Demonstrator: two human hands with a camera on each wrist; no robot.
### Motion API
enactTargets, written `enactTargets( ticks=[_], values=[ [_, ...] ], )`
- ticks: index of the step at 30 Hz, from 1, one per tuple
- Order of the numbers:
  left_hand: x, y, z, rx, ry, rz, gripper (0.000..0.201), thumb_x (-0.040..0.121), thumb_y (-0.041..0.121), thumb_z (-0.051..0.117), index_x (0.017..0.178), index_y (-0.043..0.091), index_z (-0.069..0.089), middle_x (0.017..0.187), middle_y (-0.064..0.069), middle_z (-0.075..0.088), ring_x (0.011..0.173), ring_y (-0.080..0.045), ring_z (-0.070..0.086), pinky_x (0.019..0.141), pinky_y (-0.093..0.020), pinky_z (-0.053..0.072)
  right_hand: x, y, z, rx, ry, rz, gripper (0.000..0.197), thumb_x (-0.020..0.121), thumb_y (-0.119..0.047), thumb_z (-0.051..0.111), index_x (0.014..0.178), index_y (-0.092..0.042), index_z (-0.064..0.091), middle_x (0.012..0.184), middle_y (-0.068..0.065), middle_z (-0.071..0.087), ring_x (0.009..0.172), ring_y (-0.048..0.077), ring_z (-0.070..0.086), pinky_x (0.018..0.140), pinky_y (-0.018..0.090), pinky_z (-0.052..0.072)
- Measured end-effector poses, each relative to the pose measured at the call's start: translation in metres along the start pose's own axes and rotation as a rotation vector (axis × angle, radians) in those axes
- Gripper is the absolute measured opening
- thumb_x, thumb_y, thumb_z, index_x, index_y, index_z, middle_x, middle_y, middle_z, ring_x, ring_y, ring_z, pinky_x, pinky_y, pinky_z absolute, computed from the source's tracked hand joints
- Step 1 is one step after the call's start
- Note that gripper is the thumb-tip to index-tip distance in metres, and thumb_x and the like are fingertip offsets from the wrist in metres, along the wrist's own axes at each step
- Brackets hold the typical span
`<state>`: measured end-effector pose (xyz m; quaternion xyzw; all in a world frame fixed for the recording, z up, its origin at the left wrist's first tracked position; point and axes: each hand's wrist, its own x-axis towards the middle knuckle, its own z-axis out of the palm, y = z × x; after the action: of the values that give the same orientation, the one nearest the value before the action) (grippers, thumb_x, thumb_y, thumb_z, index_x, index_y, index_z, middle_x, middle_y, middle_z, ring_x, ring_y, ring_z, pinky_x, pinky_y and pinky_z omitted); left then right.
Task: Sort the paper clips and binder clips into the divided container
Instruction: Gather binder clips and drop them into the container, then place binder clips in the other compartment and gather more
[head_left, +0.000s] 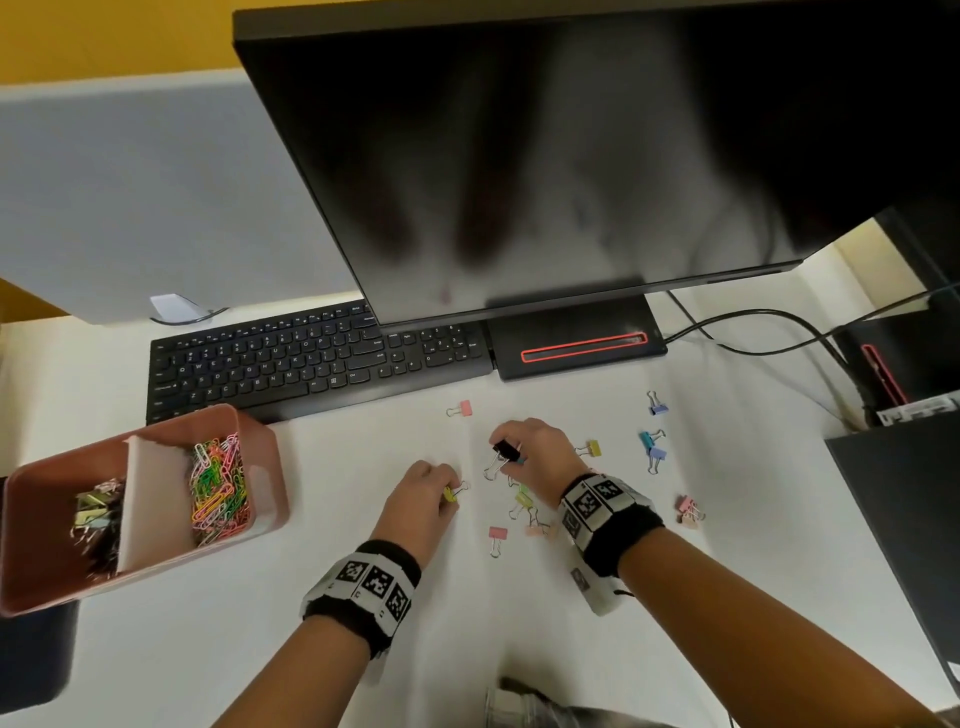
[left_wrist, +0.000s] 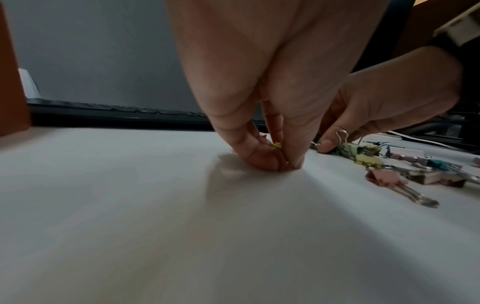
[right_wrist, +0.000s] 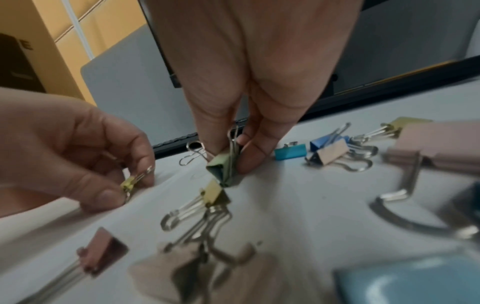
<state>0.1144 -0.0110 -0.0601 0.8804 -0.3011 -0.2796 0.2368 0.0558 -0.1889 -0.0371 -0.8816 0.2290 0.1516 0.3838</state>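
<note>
At frame centre both hands pinch binder clips: left hand (head_left: 423, 488) yellow clip (head_left: 451, 492), right hand (head_left: 530, 448) green clip (right_wrist: 224, 168); next, carry them to the container (head_left: 260, 525)

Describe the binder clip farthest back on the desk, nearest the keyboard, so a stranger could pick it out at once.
Start at the black keyboard and drop to the white desk just below its number pad. A small pink binder clip lies there alone, wire handles pointing left. It lies beyond both hands, apart from the clips scattered nearer the person.
</note>
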Motion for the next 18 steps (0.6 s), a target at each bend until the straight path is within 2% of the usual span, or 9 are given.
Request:
enactTargets(
  ticks=[2, 4, 6, 8, 11, 13, 15, 18],
  values=[
    [0.000, -0.001, -0.001, -0.056, 0.007, -0.003, 0.015, 0.079, 0.005, 0.063, 0.092, 0.014, 0.062, 0.091, -0.002, 0.051, 0.070, -0.017, 0.054, 0.069, -0.016, 0.038, -0.003, 0.001, -0.002, 0.034, 0.032, -0.020, 0.029, 0.081, -0.007, 0.064, 0.109, -0.017, 0.062, 0.097, 0.003, 0.054, 0.085, 0.014, 0.050, 0.083, 0.024, 0.045],
    [0.005, 0.001, -0.007, -0.120, 0.057, 0.024, 0.015, 0.076, 0.002, 0.066, 0.086, 0.013, 0.064, 0.090, -0.003, 0.053, 0.068, -0.016, 0.055, 0.066, -0.006, 0.037, -0.005, 0.001, -0.006, 0.069, 0.067, -0.035, 0.029, 0.079, -0.006, 0.066, 0.105, -0.018, 0.063, 0.093, -0.001, 0.052, 0.083, 0.014, 0.049, 0.085, 0.028, 0.047],
    [0.019, 0.007, -0.017, -0.152, 0.131, 0.083, 0.014, 0.075, 0.000, 0.067, 0.085, 0.010, 0.065, 0.093, -0.001, 0.052, 0.066, -0.009, 0.053, 0.069, 0.001, 0.035, -0.005, 0.003, -0.012, 0.085, 0.088, -0.025, 0.030, 0.078, -0.006, 0.068, 0.104, -0.019, 0.064, 0.094, -0.001, 0.052, 0.082, 0.014, 0.050, 0.086, 0.029, 0.048],
    [0.038, 0.017, -0.029, -0.159, 0.177, 0.114, 0.013, 0.076, 0.001, 0.068, 0.086, 0.009, 0.065, 0.100, 0.003, 0.048, 0.063, -0.003, 0.050, 0.069, 0.004, 0.034, -0.005, 0.004, -0.019, 0.094, 0.104, -0.011, 0.030, 0.078, -0.006, 0.068, 0.103, -0.021, 0.064, 0.096, -0.001, 0.053, 0.082, 0.014, 0.052, 0.086, 0.029, 0.049],
    [0.069, 0.025, -0.037, -0.127, 0.148, 0.125, 0.013, 0.077, 0.002, 0.068, 0.089, 0.008, 0.065, 0.111, 0.002, 0.048, 0.061, -0.011, 0.052, 0.063, -0.002, 0.036, -0.003, 0.006, -0.028, 0.116, 0.120, -0.006, 0.031, 0.077, -0.003, 0.068, 0.103, -0.019, 0.065, 0.098, 0.004, 0.055, 0.081, 0.015, 0.052, 0.085, 0.030, 0.051],
    [0.082, 0.025, -0.034, -0.099, 0.084, 0.139, 0.012, 0.076, 0.000, 0.068, 0.087, 0.005, 0.065, 0.116, -0.003, 0.050, 0.064, -0.015, 0.051, 0.066, -0.011, 0.037, -0.002, 0.007, -0.034, 0.120, 0.117, 0.005, 0.031, 0.078, -0.002, 0.066, 0.104, -0.018, 0.065, 0.102, 0.006, 0.057, 0.082, 0.015, 0.051, 0.086, 0.031, 0.051],
    [0.088, 0.024, -0.028, -0.048, 0.046, 0.148, 0.010, 0.076, -0.001, 0.067, 0.084, 0.004, 0.065, 0.114, -0.007, 0.053, 0.068, -0.017, 0.051, 0.073, -0.018, 0.039, -0.001, 0.008, -0.037, 0.137, 0.109, 0.020, 0.031, 0.079, -0.002, 0.065, 0.106, -0.018, 0.065, 0.101, 0.002, 0.056, 0.084, 0.014, 0.051, 0.085, 0.030, 0.051],
    [0.088, 0.021, -0.021, -0.031, 0.086, 0.144, 0.003, 0.077, 0.000, 0.066, 0.078, 0.003, 0.064, 0.103, -0.006, 0.055, 0.076, -0.017, 0.051, 0.076, -0.023, 0.043, -0.001, 0.011, -0.039, 0.152, 0.107, 0.025, 0.031, 0.080, -0.002, 0.064, 0.107, -0.017, 0.064, 0.098, -0.004, 0.056, 0.086, 0.012, 0.051, 0.085, 0.027, 0.050]
  ],
)
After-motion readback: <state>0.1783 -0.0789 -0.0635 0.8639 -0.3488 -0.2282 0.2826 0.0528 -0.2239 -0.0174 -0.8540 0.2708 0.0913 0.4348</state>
